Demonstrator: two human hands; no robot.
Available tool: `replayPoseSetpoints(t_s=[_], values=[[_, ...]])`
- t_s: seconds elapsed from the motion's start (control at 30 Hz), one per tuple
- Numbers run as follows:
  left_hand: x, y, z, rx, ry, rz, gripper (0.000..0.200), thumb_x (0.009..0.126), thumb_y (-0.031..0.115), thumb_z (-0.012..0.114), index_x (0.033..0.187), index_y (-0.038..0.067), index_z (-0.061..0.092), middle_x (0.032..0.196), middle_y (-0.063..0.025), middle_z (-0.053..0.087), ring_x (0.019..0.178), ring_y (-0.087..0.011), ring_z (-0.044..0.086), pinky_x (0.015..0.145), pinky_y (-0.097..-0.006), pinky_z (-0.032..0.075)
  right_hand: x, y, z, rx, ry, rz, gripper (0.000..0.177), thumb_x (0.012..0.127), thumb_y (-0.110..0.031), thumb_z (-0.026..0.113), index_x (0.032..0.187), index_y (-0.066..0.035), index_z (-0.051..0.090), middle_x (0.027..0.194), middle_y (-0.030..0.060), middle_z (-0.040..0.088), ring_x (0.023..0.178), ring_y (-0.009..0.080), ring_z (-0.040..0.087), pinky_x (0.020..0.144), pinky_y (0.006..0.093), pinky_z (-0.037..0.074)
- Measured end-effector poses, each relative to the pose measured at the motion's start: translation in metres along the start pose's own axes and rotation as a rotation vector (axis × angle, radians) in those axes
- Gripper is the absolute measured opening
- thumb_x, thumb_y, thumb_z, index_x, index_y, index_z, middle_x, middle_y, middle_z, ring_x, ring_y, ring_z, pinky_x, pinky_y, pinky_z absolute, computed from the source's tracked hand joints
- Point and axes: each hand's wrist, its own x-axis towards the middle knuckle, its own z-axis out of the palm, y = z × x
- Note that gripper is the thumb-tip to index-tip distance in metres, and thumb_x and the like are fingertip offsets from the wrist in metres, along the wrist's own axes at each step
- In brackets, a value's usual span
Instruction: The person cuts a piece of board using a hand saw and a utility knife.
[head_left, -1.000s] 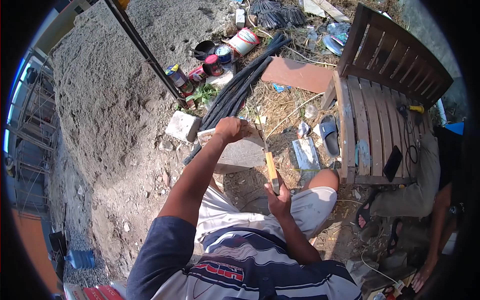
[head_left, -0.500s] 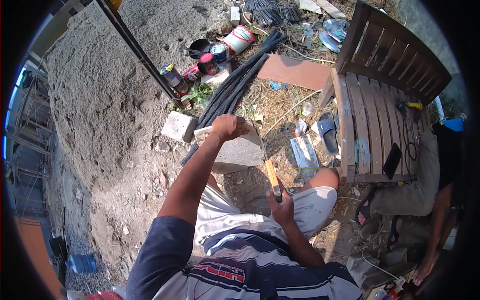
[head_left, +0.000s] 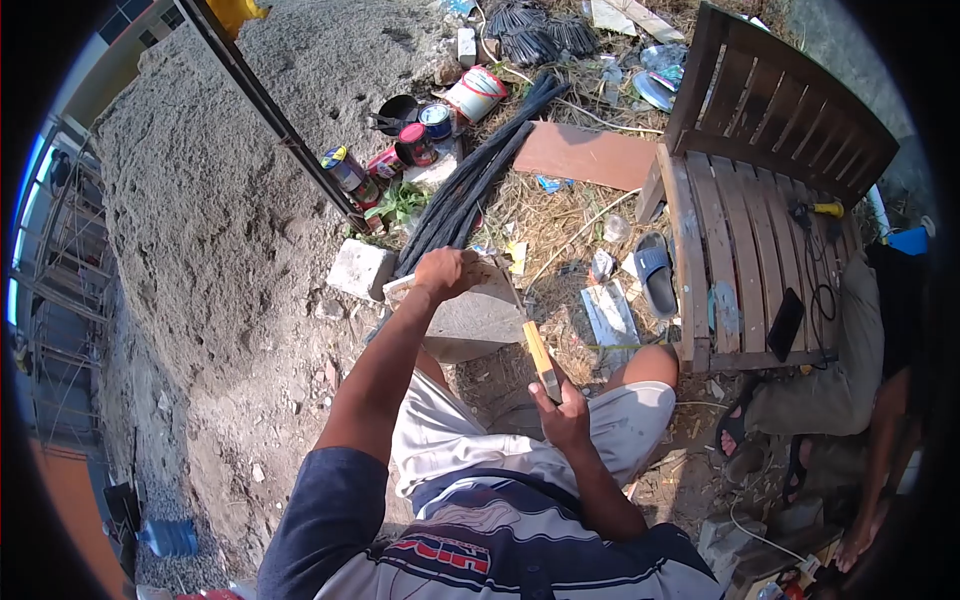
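Note:
My left hand [head_left: 447, 273] rests on the back edge of a pale, rough-faced block [head_left: 480, 316] between my knees. Its fingers are curled over that edge; whether something lies beneath them is hidden. In front of my lap, my right hand [head_left: 567, 415] is closed around the grey lower end of a narrow tool with a yellow, wood-like upper part [head_left: 538, 350]. That tool slants upward, its yellow end close to the block's right corner. Its exact kind is not clear.
Dark bundled strips [head_left: 465, 190] lie behind the block, beside a white block [head_left: 361, 268] and paint cans [head_left: 418, 145]. A slatted wooden bench [head_left: 740, 250] stands right, with a blue sandal [head_left: 655, 275] beside it. Another person's leg [head_left: 835, 385] is at far right.
The view has tilted slightly, and the background sits a little lower. My left hand appears slightly lower and further left, still at the block. The yellow tool has shifted slightly left.

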Motion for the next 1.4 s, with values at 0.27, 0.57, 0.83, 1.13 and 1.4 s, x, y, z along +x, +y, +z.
replayPoseSetpoints(t_s=[0.27,0.57,0.83,1.13,1.4], values=[[-0.003,0.014,0.002,0.032,0.006,0.008,0.042,0.078,0.057,0.071,0.097,0.019,0.071,0.086,-0.0147,0.071,0.086,-0.0371,0.069,0.076,-0.0479,0.055,0.038,0.048,0.012,-0.064,0.269,-0.065,0.054,0.095,-0.031,0.062,0.138,-0.001,0.051,0.115,0.0206,0.066,0.102,0.0328,0.065,0.09,0.0375,0.049],[-0.035,0.059,-0.029,-0.025,-0.046,0.071,0.072,0.081,0.083,0.047,0.092,0.018,0.075,0.085,-0.0173,0.071,0.083,-0.0388,0.069,0.071,-0.0481,0.055,0.068,0.125,0.045,-0.297,-0.056,0.256,0.078,0.084,-0.027,0.067,0.148,0.002,0.032,0.125,0.0256,0.061,0.112,0.0401,0.063,0.097,0.0451,0.046],[-0.045,0.057,-0.021,-0.137,0.048,0.045,0.067,0.09,0.074,0.044,0.08,0.015,0.075,0.077,-0.0182,0.069,0.077,-0.0392,0.068,0.066,-0.0492,0.053,0.077,0.139,0.06,-0.16,-0.006,0.234,0.074,0.085,-0.027,0.063,0.146,0.004,0.033,0.13,0.0293,0.057,0.119,0.0442,0.057,0.101,0.0455,0.043],[-0.049,0.047,-0.024,-0.146,0.072,0.046,0.068,0.088,0.075,0.047,0.082,0.013,0.074,0.077,-0.0199,0.069,0.076,-0.0401,0.068,0.066,-0.0501,0.053,0.07,0.101,0.054,0.104,0.42,-0.114,0.048,0.097,-0.03,0.059,0.127,0.007,0.051,0.111,0.0254,0.061,0.099,0.0381,0.06,0.087,0.0443,0.046],[-0.047,0.048,-0.029,-0.127,0.064,0.016,0.072,0.09,0.076,0.038,0.082,0.013,0.074,0.079,-0.0182,0.07,0.079,-0.039,0.068,0.068,-0.0502,0.053,0.058,0.093,0.047,0.274,0.199,-0.292,0.033,0.097,-0.025,0.06,0.109,0.004,0.053,0.091,0.0188,0.057,0.08,0.0304,0.058,0.07,0.0407,0.047]])
